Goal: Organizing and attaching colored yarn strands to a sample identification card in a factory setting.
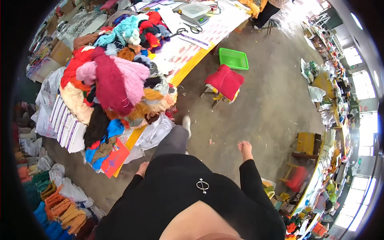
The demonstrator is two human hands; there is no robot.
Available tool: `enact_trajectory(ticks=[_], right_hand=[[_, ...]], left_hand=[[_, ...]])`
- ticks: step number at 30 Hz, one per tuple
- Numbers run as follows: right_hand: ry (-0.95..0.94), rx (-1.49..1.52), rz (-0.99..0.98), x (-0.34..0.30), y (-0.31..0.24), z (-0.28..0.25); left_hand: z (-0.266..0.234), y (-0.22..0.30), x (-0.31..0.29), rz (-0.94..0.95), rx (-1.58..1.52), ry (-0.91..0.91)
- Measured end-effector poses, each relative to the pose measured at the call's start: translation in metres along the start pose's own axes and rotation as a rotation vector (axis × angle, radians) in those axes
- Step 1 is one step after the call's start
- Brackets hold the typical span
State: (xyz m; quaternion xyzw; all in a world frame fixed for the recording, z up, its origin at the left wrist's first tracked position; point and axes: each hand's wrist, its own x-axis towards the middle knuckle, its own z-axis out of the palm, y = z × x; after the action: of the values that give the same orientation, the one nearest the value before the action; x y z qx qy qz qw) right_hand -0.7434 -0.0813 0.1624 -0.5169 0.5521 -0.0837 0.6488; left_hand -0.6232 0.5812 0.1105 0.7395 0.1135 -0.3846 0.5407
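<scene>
My left hand (142, 169) hangs low beside my left thigh, near the table's front corner. Its fingers are mostly hidden, so what they do cannot be told. Out to the other side, my right hand (245, 151) is held over the floor with its fingers curled in, and nothing shows in it. Nearest to the left hand is a red printed sheet (115, 158) at the table's end. Behind it rises a big heap of yarn hanks, with a dark red hank (114, 82) and a pink hank (131, 76) on top.
A stool with a red cushion (225, 81) and a green plastic basket (233, 59) stand ahead on the floor. Scissors (179, 32) and a scale (196, 20) lie on the table. A person (267, 15) stands far ahead. Loaded shelves run along the right.
</scene>
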Motion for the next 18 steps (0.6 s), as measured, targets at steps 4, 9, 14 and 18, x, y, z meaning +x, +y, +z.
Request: enact_trajectory(ticks=[4, 9, 14, 18], right_hand=[[-0.259, -0.168, -0.042, 0.042, -0.063, 0.090], [-0.425, -0.777, -0.064, 0.087, -0.057, 0.107], [-0.462, -0.875, -0.142, 0.119, -0.121, 0.129], [-0.323, -0.623, 0.153, 0.187, -0.193, 0.153]], left_hand=[[0.020, 0.057, 0.053, -0.069, 0.724, 0.019], [0.046, 0.188, 0.152, -0.152, -0.009, -0.222], [0.062, 0.274, 0.260, -0.318, -0.416, -0.471], [0.093, 0.377, 0.296, -0.311, -0.252, -0.538]])
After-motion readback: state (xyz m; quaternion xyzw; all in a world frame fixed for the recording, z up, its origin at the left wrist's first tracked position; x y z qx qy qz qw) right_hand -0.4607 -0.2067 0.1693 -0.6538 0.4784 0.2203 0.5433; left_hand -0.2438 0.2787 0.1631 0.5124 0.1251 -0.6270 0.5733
